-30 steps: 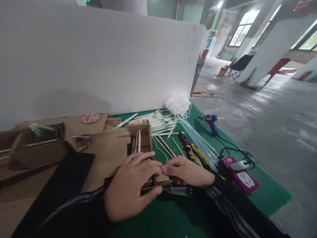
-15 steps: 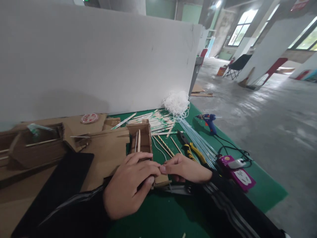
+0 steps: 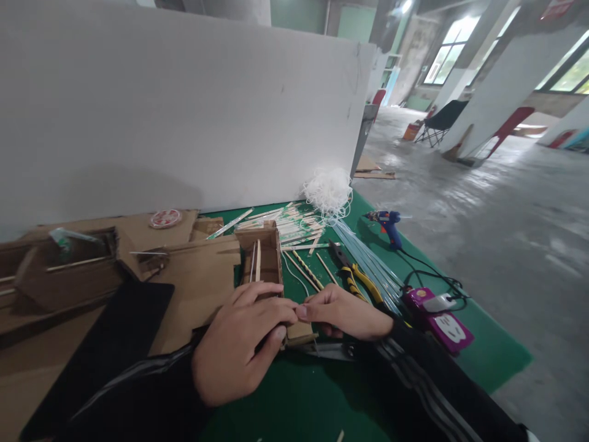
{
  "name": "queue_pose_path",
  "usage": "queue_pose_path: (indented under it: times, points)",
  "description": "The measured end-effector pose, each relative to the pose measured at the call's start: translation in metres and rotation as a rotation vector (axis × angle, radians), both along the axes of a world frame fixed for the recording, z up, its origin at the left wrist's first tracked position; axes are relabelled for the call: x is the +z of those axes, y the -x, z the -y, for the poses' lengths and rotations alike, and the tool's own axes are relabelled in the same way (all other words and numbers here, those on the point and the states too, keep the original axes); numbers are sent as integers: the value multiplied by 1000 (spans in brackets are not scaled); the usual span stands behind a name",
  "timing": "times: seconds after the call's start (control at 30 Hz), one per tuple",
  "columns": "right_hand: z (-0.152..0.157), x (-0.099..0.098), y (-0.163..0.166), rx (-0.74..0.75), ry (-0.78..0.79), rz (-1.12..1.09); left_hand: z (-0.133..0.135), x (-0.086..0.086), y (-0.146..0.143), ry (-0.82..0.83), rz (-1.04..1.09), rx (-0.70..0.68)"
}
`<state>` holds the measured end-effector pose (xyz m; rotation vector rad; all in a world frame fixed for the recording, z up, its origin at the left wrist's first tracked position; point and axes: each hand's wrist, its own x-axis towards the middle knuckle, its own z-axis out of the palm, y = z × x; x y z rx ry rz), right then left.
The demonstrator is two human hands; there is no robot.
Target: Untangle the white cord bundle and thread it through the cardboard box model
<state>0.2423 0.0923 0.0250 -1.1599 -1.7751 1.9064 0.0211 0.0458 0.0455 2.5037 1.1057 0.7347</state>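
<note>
My left hand (image 3: 246, 347) lies across the near end of a narrow cardboard box (image 3: 271, 248), fingers bent over it and thumb at its near side. Inside the box runs a thin wooden stick (image 3: 258, 261) beside a white one. My right hand (image 3: 340, 312) is closed in a pinch, thumb and forefinger touching the left fingertips at the box's right edge. Whatever it pinches is hidden. A thin white cord (image 3: 298, 275) on the mat curves toward these fingers. Under the right wrist lie scissors (image 3: 331, 351), partly covered.
Yellow-handled pliers (image 3: 352, 276), wooden sticks (image 3: 294, 227), clear glue sticks (image 3: 368, 264) and a tangle of white cord (image 3: 328, 193) lie beyond. A blue glue gun (image 3: 390, 228) and purple power strip (image 3: 439, 319) are at right. Cardboard pieces (image 3: 202, 276) and a black panel (image 3: 110, 350) sit left.
Both hands stay almost in place at the box's right edge. No object has visibly moved.
</note>
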Motion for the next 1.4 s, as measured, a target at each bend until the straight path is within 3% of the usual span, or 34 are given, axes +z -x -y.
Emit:
queue_pose_path:
  times: [0.53,1.4]
  points:
    - [2,-3,0,-24,11,-35,1,3,2,-111,-178,-103]
    - [3,-2,4,-78,22,-33,1,3,-1,-176,-210,-129]
